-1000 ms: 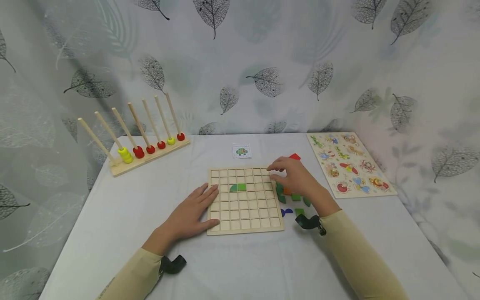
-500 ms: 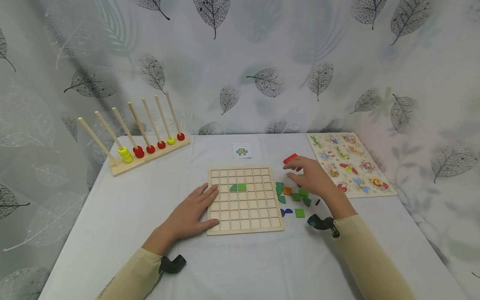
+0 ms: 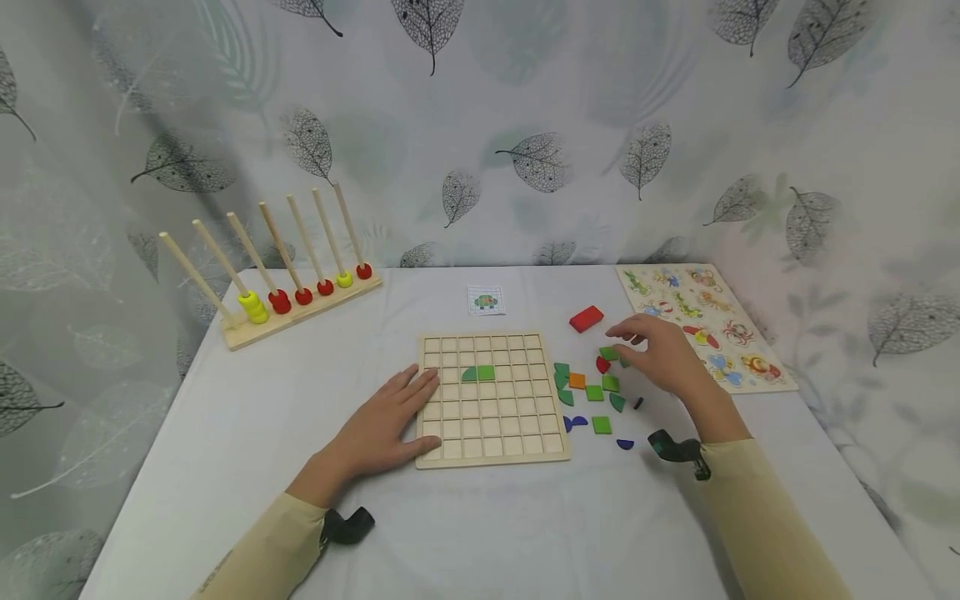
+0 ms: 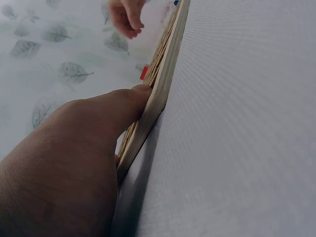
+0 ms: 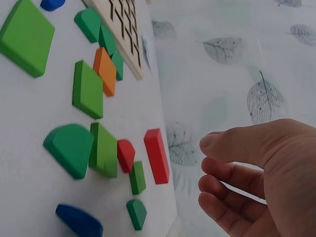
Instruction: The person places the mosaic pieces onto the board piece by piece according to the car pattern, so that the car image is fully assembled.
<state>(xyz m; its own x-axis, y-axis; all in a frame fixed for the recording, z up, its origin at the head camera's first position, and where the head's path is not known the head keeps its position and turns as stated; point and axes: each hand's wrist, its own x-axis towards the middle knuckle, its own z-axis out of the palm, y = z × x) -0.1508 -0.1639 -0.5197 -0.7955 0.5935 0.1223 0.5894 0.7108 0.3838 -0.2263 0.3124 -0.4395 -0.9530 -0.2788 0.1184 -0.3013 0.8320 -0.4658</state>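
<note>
My left hand (image 3: 381, 427) rests on the left edge of a wooden grid board (image 3: 491, 410), fingers spread. In the left wrist view its thumb (image 4: 131, 101) lies on the board's rim. A green quarter-round piece (image 3: 468, 375) and a green square (image 3: 486, 373) sit side by side in the grid. Right of the board, my right hand (image 3: 663, 357) hovers above loose pieces, its fingers loosely bent. Nothing is between them in the right wrist view. Below it there lie a green piece (image 3: 608, 353) and a red rounded piece (image 3: 603, 365); a red block (image 3: 587, 318) is farther back.
Several green pieces, an orange square (image 3: 577, 381) and blue half-rounds (image 3: 625, 444) lie right of the board. A small picture card (image 3: 486, 300) is behind it. A peg abacus (image 3: 303, 312) stands back left; an animal puzzle board (image 3: 708, 329) lies back right.
My right hand has moved right, from the board's upper right corner to over the loose pieces, uncovering the red block and other pieces. My left hand has stayed on the board.
</note>
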